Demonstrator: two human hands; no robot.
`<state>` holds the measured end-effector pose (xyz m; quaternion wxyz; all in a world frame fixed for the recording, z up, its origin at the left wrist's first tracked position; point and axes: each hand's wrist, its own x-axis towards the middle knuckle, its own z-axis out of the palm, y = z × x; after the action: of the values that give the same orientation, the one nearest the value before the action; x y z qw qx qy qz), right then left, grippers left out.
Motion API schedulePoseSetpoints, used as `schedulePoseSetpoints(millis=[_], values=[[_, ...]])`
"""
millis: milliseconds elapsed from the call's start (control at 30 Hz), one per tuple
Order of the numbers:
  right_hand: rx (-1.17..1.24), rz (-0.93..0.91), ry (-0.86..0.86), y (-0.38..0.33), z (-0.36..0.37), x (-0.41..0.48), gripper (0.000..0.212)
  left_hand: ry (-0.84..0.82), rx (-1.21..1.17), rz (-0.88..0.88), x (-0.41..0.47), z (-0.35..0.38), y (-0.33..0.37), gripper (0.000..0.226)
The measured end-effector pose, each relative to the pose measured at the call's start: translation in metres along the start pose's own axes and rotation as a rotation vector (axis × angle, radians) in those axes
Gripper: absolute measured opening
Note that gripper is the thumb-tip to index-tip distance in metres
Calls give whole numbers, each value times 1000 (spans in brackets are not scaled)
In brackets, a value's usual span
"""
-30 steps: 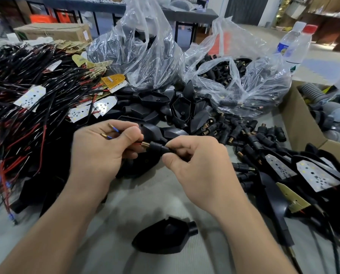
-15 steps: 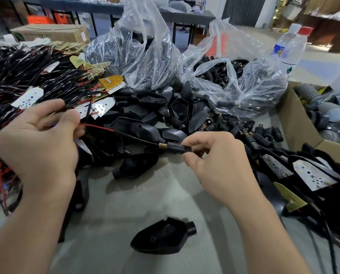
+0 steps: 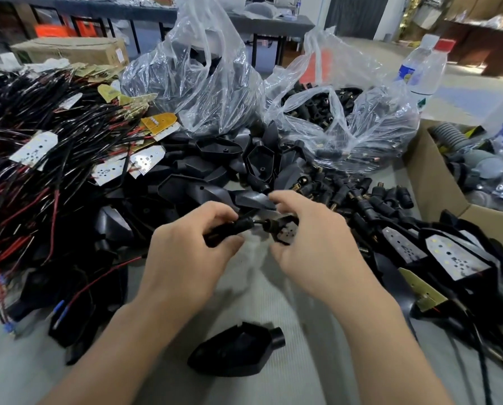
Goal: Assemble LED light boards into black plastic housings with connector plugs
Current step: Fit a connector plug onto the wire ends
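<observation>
Bag [image 3: 370,133] holds loose plugs [image 3: 317,108]; left hand [image 3: 186,258] grips connector [image 3: 235,228], right hand [image 3: 311,252] grips LED board [image 3: 287,233].

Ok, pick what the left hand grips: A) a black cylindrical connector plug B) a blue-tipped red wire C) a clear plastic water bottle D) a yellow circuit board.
A: the left hand pinches the black cylindrical connector plug, while the right hand holds a small pale LED board beside it.
</observation>
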<state>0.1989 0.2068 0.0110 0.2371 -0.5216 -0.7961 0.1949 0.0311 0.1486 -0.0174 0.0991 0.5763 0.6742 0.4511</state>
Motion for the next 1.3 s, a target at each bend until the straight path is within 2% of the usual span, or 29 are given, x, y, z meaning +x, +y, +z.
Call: schedulePoseSetpoints(millis=[67, 167, 333, 500, 667, 800, 867, 967, 1133, 1300], values=[[-89, 64, -62, 5, -5, 2, 46, 8, 0, -3, 0, -2, -1, 32], [4, 167, 1, 11, -7, 6, 32, -20, 40, 18, 2, -1, -4, 34], [143, 159, 7, 16, -11, 8, 37, -7, 4, 37, 4, -2, -4, 37], [259, 145, 15, 17, -10, 9, 40, -64, 67, 55, 5, -5, -8, 23], [260, 84, 79, 13, -9, 7, 49, -32, 160, 95, 4, -7, -5, 43], [213, 44, 104, 10, -9, 6, 48, -88, 146, 118, 3, -8, -3, 51], [174, 35, 89, 9, -8, 5, 48, -101, 129, 142, 3, -8, -3, 48], [118, 15, 51, 7, -8, 4, 49, -86, 94, 185, 3, -8, -4, 30], [127, -6, 47, 4, -9, 3, 48, -90, 44, 261, 3, -7, -3, 35], [120, -12, 52, 2, -9, 2, 48, -116, 16, 248, 3, -8, -3, 38]])
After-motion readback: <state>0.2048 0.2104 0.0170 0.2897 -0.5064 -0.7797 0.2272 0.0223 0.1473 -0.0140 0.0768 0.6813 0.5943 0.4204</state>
